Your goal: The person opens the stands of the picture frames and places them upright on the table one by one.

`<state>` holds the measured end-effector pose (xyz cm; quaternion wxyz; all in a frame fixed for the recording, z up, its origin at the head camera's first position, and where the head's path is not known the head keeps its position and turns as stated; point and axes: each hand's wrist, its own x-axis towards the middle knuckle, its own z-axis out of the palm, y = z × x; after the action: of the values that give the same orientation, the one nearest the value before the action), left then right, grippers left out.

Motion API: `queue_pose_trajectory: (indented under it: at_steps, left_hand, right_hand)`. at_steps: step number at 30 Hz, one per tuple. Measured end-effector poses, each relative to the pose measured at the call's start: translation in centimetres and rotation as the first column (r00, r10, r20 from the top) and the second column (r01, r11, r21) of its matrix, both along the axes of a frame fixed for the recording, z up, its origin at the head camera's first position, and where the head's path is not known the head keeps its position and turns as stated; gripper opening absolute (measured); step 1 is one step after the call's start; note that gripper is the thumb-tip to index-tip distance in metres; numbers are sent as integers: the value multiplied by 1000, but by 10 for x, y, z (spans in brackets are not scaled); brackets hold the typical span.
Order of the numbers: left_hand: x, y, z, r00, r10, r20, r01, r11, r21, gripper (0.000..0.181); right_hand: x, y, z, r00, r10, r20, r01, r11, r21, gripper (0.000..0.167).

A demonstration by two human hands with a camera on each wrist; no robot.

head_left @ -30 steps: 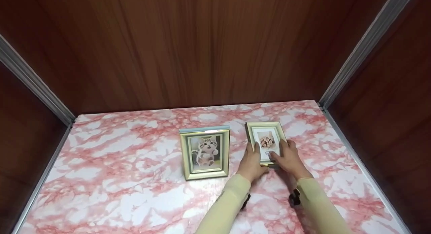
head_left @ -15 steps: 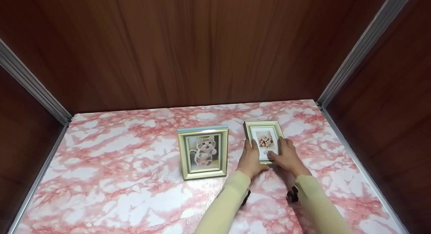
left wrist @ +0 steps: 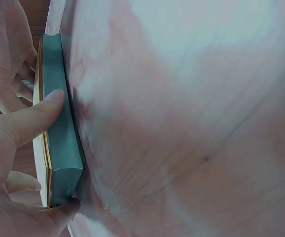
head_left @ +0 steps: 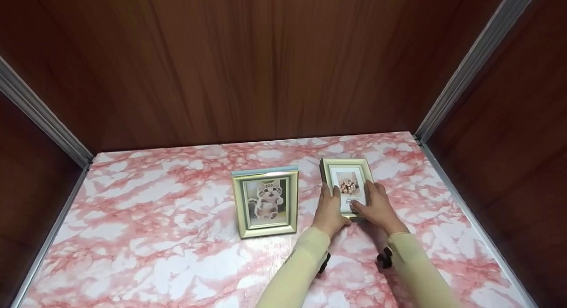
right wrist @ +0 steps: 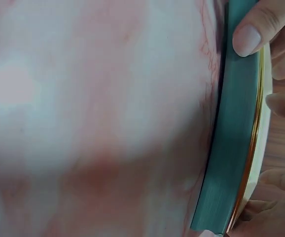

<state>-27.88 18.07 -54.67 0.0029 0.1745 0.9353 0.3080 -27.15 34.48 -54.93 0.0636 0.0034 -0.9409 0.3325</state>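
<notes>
A picture frame [head_left: 347,188] with a flower bouquet picture lies face up on the table, right of the middle in the head view. My left hand [head_left: 330,210] grips its left side, with the thumb at the near edge. On the right side my right hand [head_left: 378,206] holds the same frame, fingers along its edge and thumb over the front. In the left wrist view a thumb [left wrist: 36,116] presses on the frame's teal side [left wrist: 61,123]. The right wrist view has a fingertip [right wrist: 248,39] on the teal side too. My hands cover the near corners.
A second picture frame [head_left: 266,204], with a kitten picture, stands upright to the left of my hands. Red and white marbled covering lies on the table [head_left: 155,237]. Brown wood-grain panels [head_left: 221,68] with grey metal posts [head_left: 474,55] enclose the back and sides.
The head view has drifted slightly, so both frames sit a little farther left in it. My hands stay on the bouquet picture frame in much the same pose.
</notes>
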Motion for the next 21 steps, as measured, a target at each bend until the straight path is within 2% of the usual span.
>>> queue_pose_trajectory:
  at_steps: [5,13,16,21]
  left_hand:
    - [3,1,1,1000,7,-22,-6,1000,25,104]
    - [7,-1,4,1000,18,-5,-17,996,86,109]
    - [8,-1,4,999,23,-30,-19,993,114,113]
    - [10,-1,0,996,33,-78,-23,992,125,114]
  right_hand:
    - [2,-1,-1,999,-9,-53,10,1000,2,83]
    - [9,-5,-2,993,-24,-111,27,999,21,89]
    - [11,-6,-1,990,-25,-135,26,1000,7,92]
    - [14,-6,-1,991,-38,-127,34,999,-33,98]
